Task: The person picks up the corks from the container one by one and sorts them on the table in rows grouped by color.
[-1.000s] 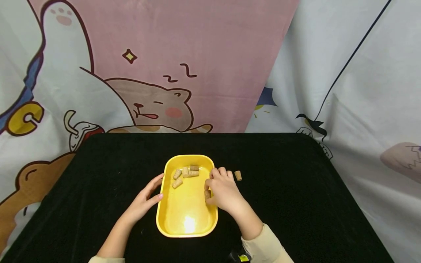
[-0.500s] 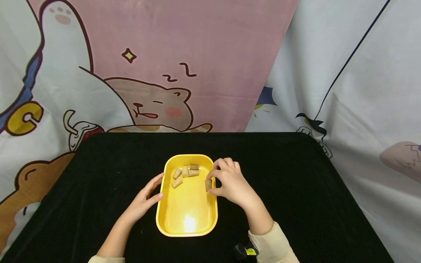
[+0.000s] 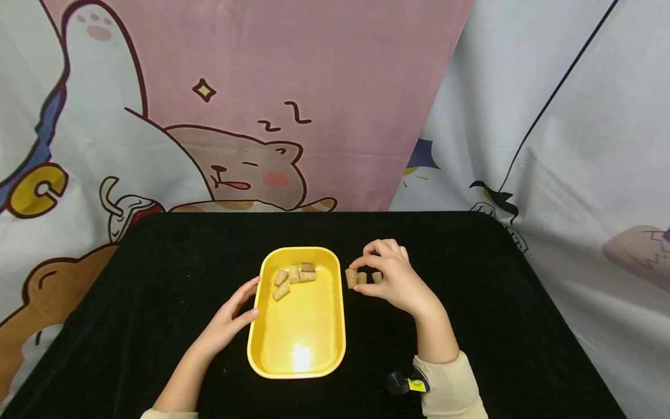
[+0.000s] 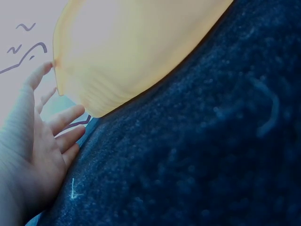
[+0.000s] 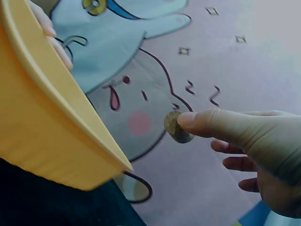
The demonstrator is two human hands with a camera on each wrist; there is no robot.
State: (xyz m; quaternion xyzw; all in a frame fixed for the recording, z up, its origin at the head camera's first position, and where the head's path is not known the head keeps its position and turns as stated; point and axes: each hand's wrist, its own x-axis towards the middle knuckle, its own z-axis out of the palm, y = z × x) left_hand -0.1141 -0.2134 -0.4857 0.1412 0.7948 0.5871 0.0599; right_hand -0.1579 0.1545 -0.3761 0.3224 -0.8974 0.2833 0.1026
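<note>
A yellow plastic tray [image 3: 298, 326] lies on the black cloth in the head view, with several corks [image 3: 281, 291] in its far part. My right hand [image 3: 398, 279] is just right of the tray and pinches a cork [image 3: 351, 278] between thumb and fingers. The right wrist view shows this cork [image 5: 178, 127] at the thumb tip, end on. Two more corks [image 3: 362, 278] [image 3: 377, 277] stand close behind the pinched one, partly hidden by the hand. My left hand [image 3: 227, 323] rests with loosely extended fingers against the tray's left rim; the left wrist view shows these fingers [image 4: 68, 117] at the tray wall.
Black cloth [image 3: 173, 291] covers the table, which ends at a back edge in front of a printed curtain [image 3: 335, 87]. A black wrist device with a yellow label [image 3: 416, 385] sits by the right sleeve [image 3: 450, 387].
My right hand has lifted a cork from the tray's right side, carried it over the rim, and moved it right beside the other loose corks. My left hand has stayed at the rim.
</note>
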